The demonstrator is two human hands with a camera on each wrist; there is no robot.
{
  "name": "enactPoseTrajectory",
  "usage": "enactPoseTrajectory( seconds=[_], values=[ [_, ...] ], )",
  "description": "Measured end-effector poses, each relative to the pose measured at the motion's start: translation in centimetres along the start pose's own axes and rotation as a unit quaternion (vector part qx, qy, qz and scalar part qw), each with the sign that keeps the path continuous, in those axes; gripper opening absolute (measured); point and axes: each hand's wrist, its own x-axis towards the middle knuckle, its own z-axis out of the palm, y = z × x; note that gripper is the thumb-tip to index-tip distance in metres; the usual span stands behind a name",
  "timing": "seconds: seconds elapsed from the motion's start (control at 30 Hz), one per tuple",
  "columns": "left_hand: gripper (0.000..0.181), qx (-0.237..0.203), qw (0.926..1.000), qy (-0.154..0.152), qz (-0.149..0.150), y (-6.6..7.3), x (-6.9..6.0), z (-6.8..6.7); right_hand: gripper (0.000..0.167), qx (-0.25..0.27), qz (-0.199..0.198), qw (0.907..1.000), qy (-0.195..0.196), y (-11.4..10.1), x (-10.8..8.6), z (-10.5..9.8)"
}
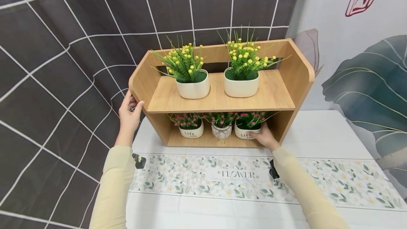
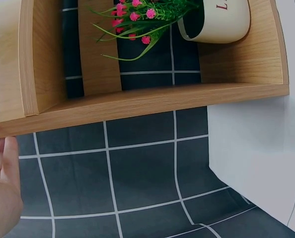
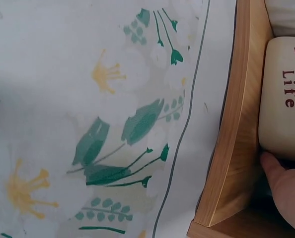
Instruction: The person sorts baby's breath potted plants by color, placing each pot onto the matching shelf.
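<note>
A two-tier wooden shelf (image 1: 219,110) stands on the table. My left hand (image 1: 129,113) holds its left side panel, with the thumb at the front edge and the fingers along the outer face; in the left wrist view the fingers (image 2: 7,161) touch that panel. On the lower tier, my right hand (image 1: 265,137) grips the right-hand white flowerpot (image 1: 243,133) of pink flowers, marked "Life". Its thumb lies on the pot's front; the other fingers are mostly hidden. Beside it stand a small whitish pot with a bow (image 1: 221,132) and another "Life" pot (image 1: 192,131).
Two white pots of yellow flowers, one left (image 1: 193,88) and one right (image 1: 241,87), stand on the upper tier. A flowered runner lettered "FLOWER" (image 1: 238,175) crosses the white table. Dark checked cloth (image 1: 63,80) hangs behind and to the left.
</note>
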Motion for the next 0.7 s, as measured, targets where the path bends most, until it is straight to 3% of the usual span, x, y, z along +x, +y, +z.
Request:
enactPoseTrajectory(
  seconds=[0.23,0.53,0.7],
  values=[
    [0.056,-0.005,1.0,0.004,-0.001,-2.9,0.8,0.2,0.099,0.001,-0.011,0.9999,0.008,0.1,0.1,-0.2],
    [0.045,0.041,0.9991,-0.005,-0.011,-3.7,0.3,0.5,0.092,-0.057,-0.016,0.9981,0.015,-0.8,-0.8,-0.4],
    [0.042,0.03,0.9982,0.031,-0.041,-4.1,-0.8,1.4,0.088,-0.08,-0.019,0.9965,0.017,-1.4,-1.9,-1.5]
  ],
)
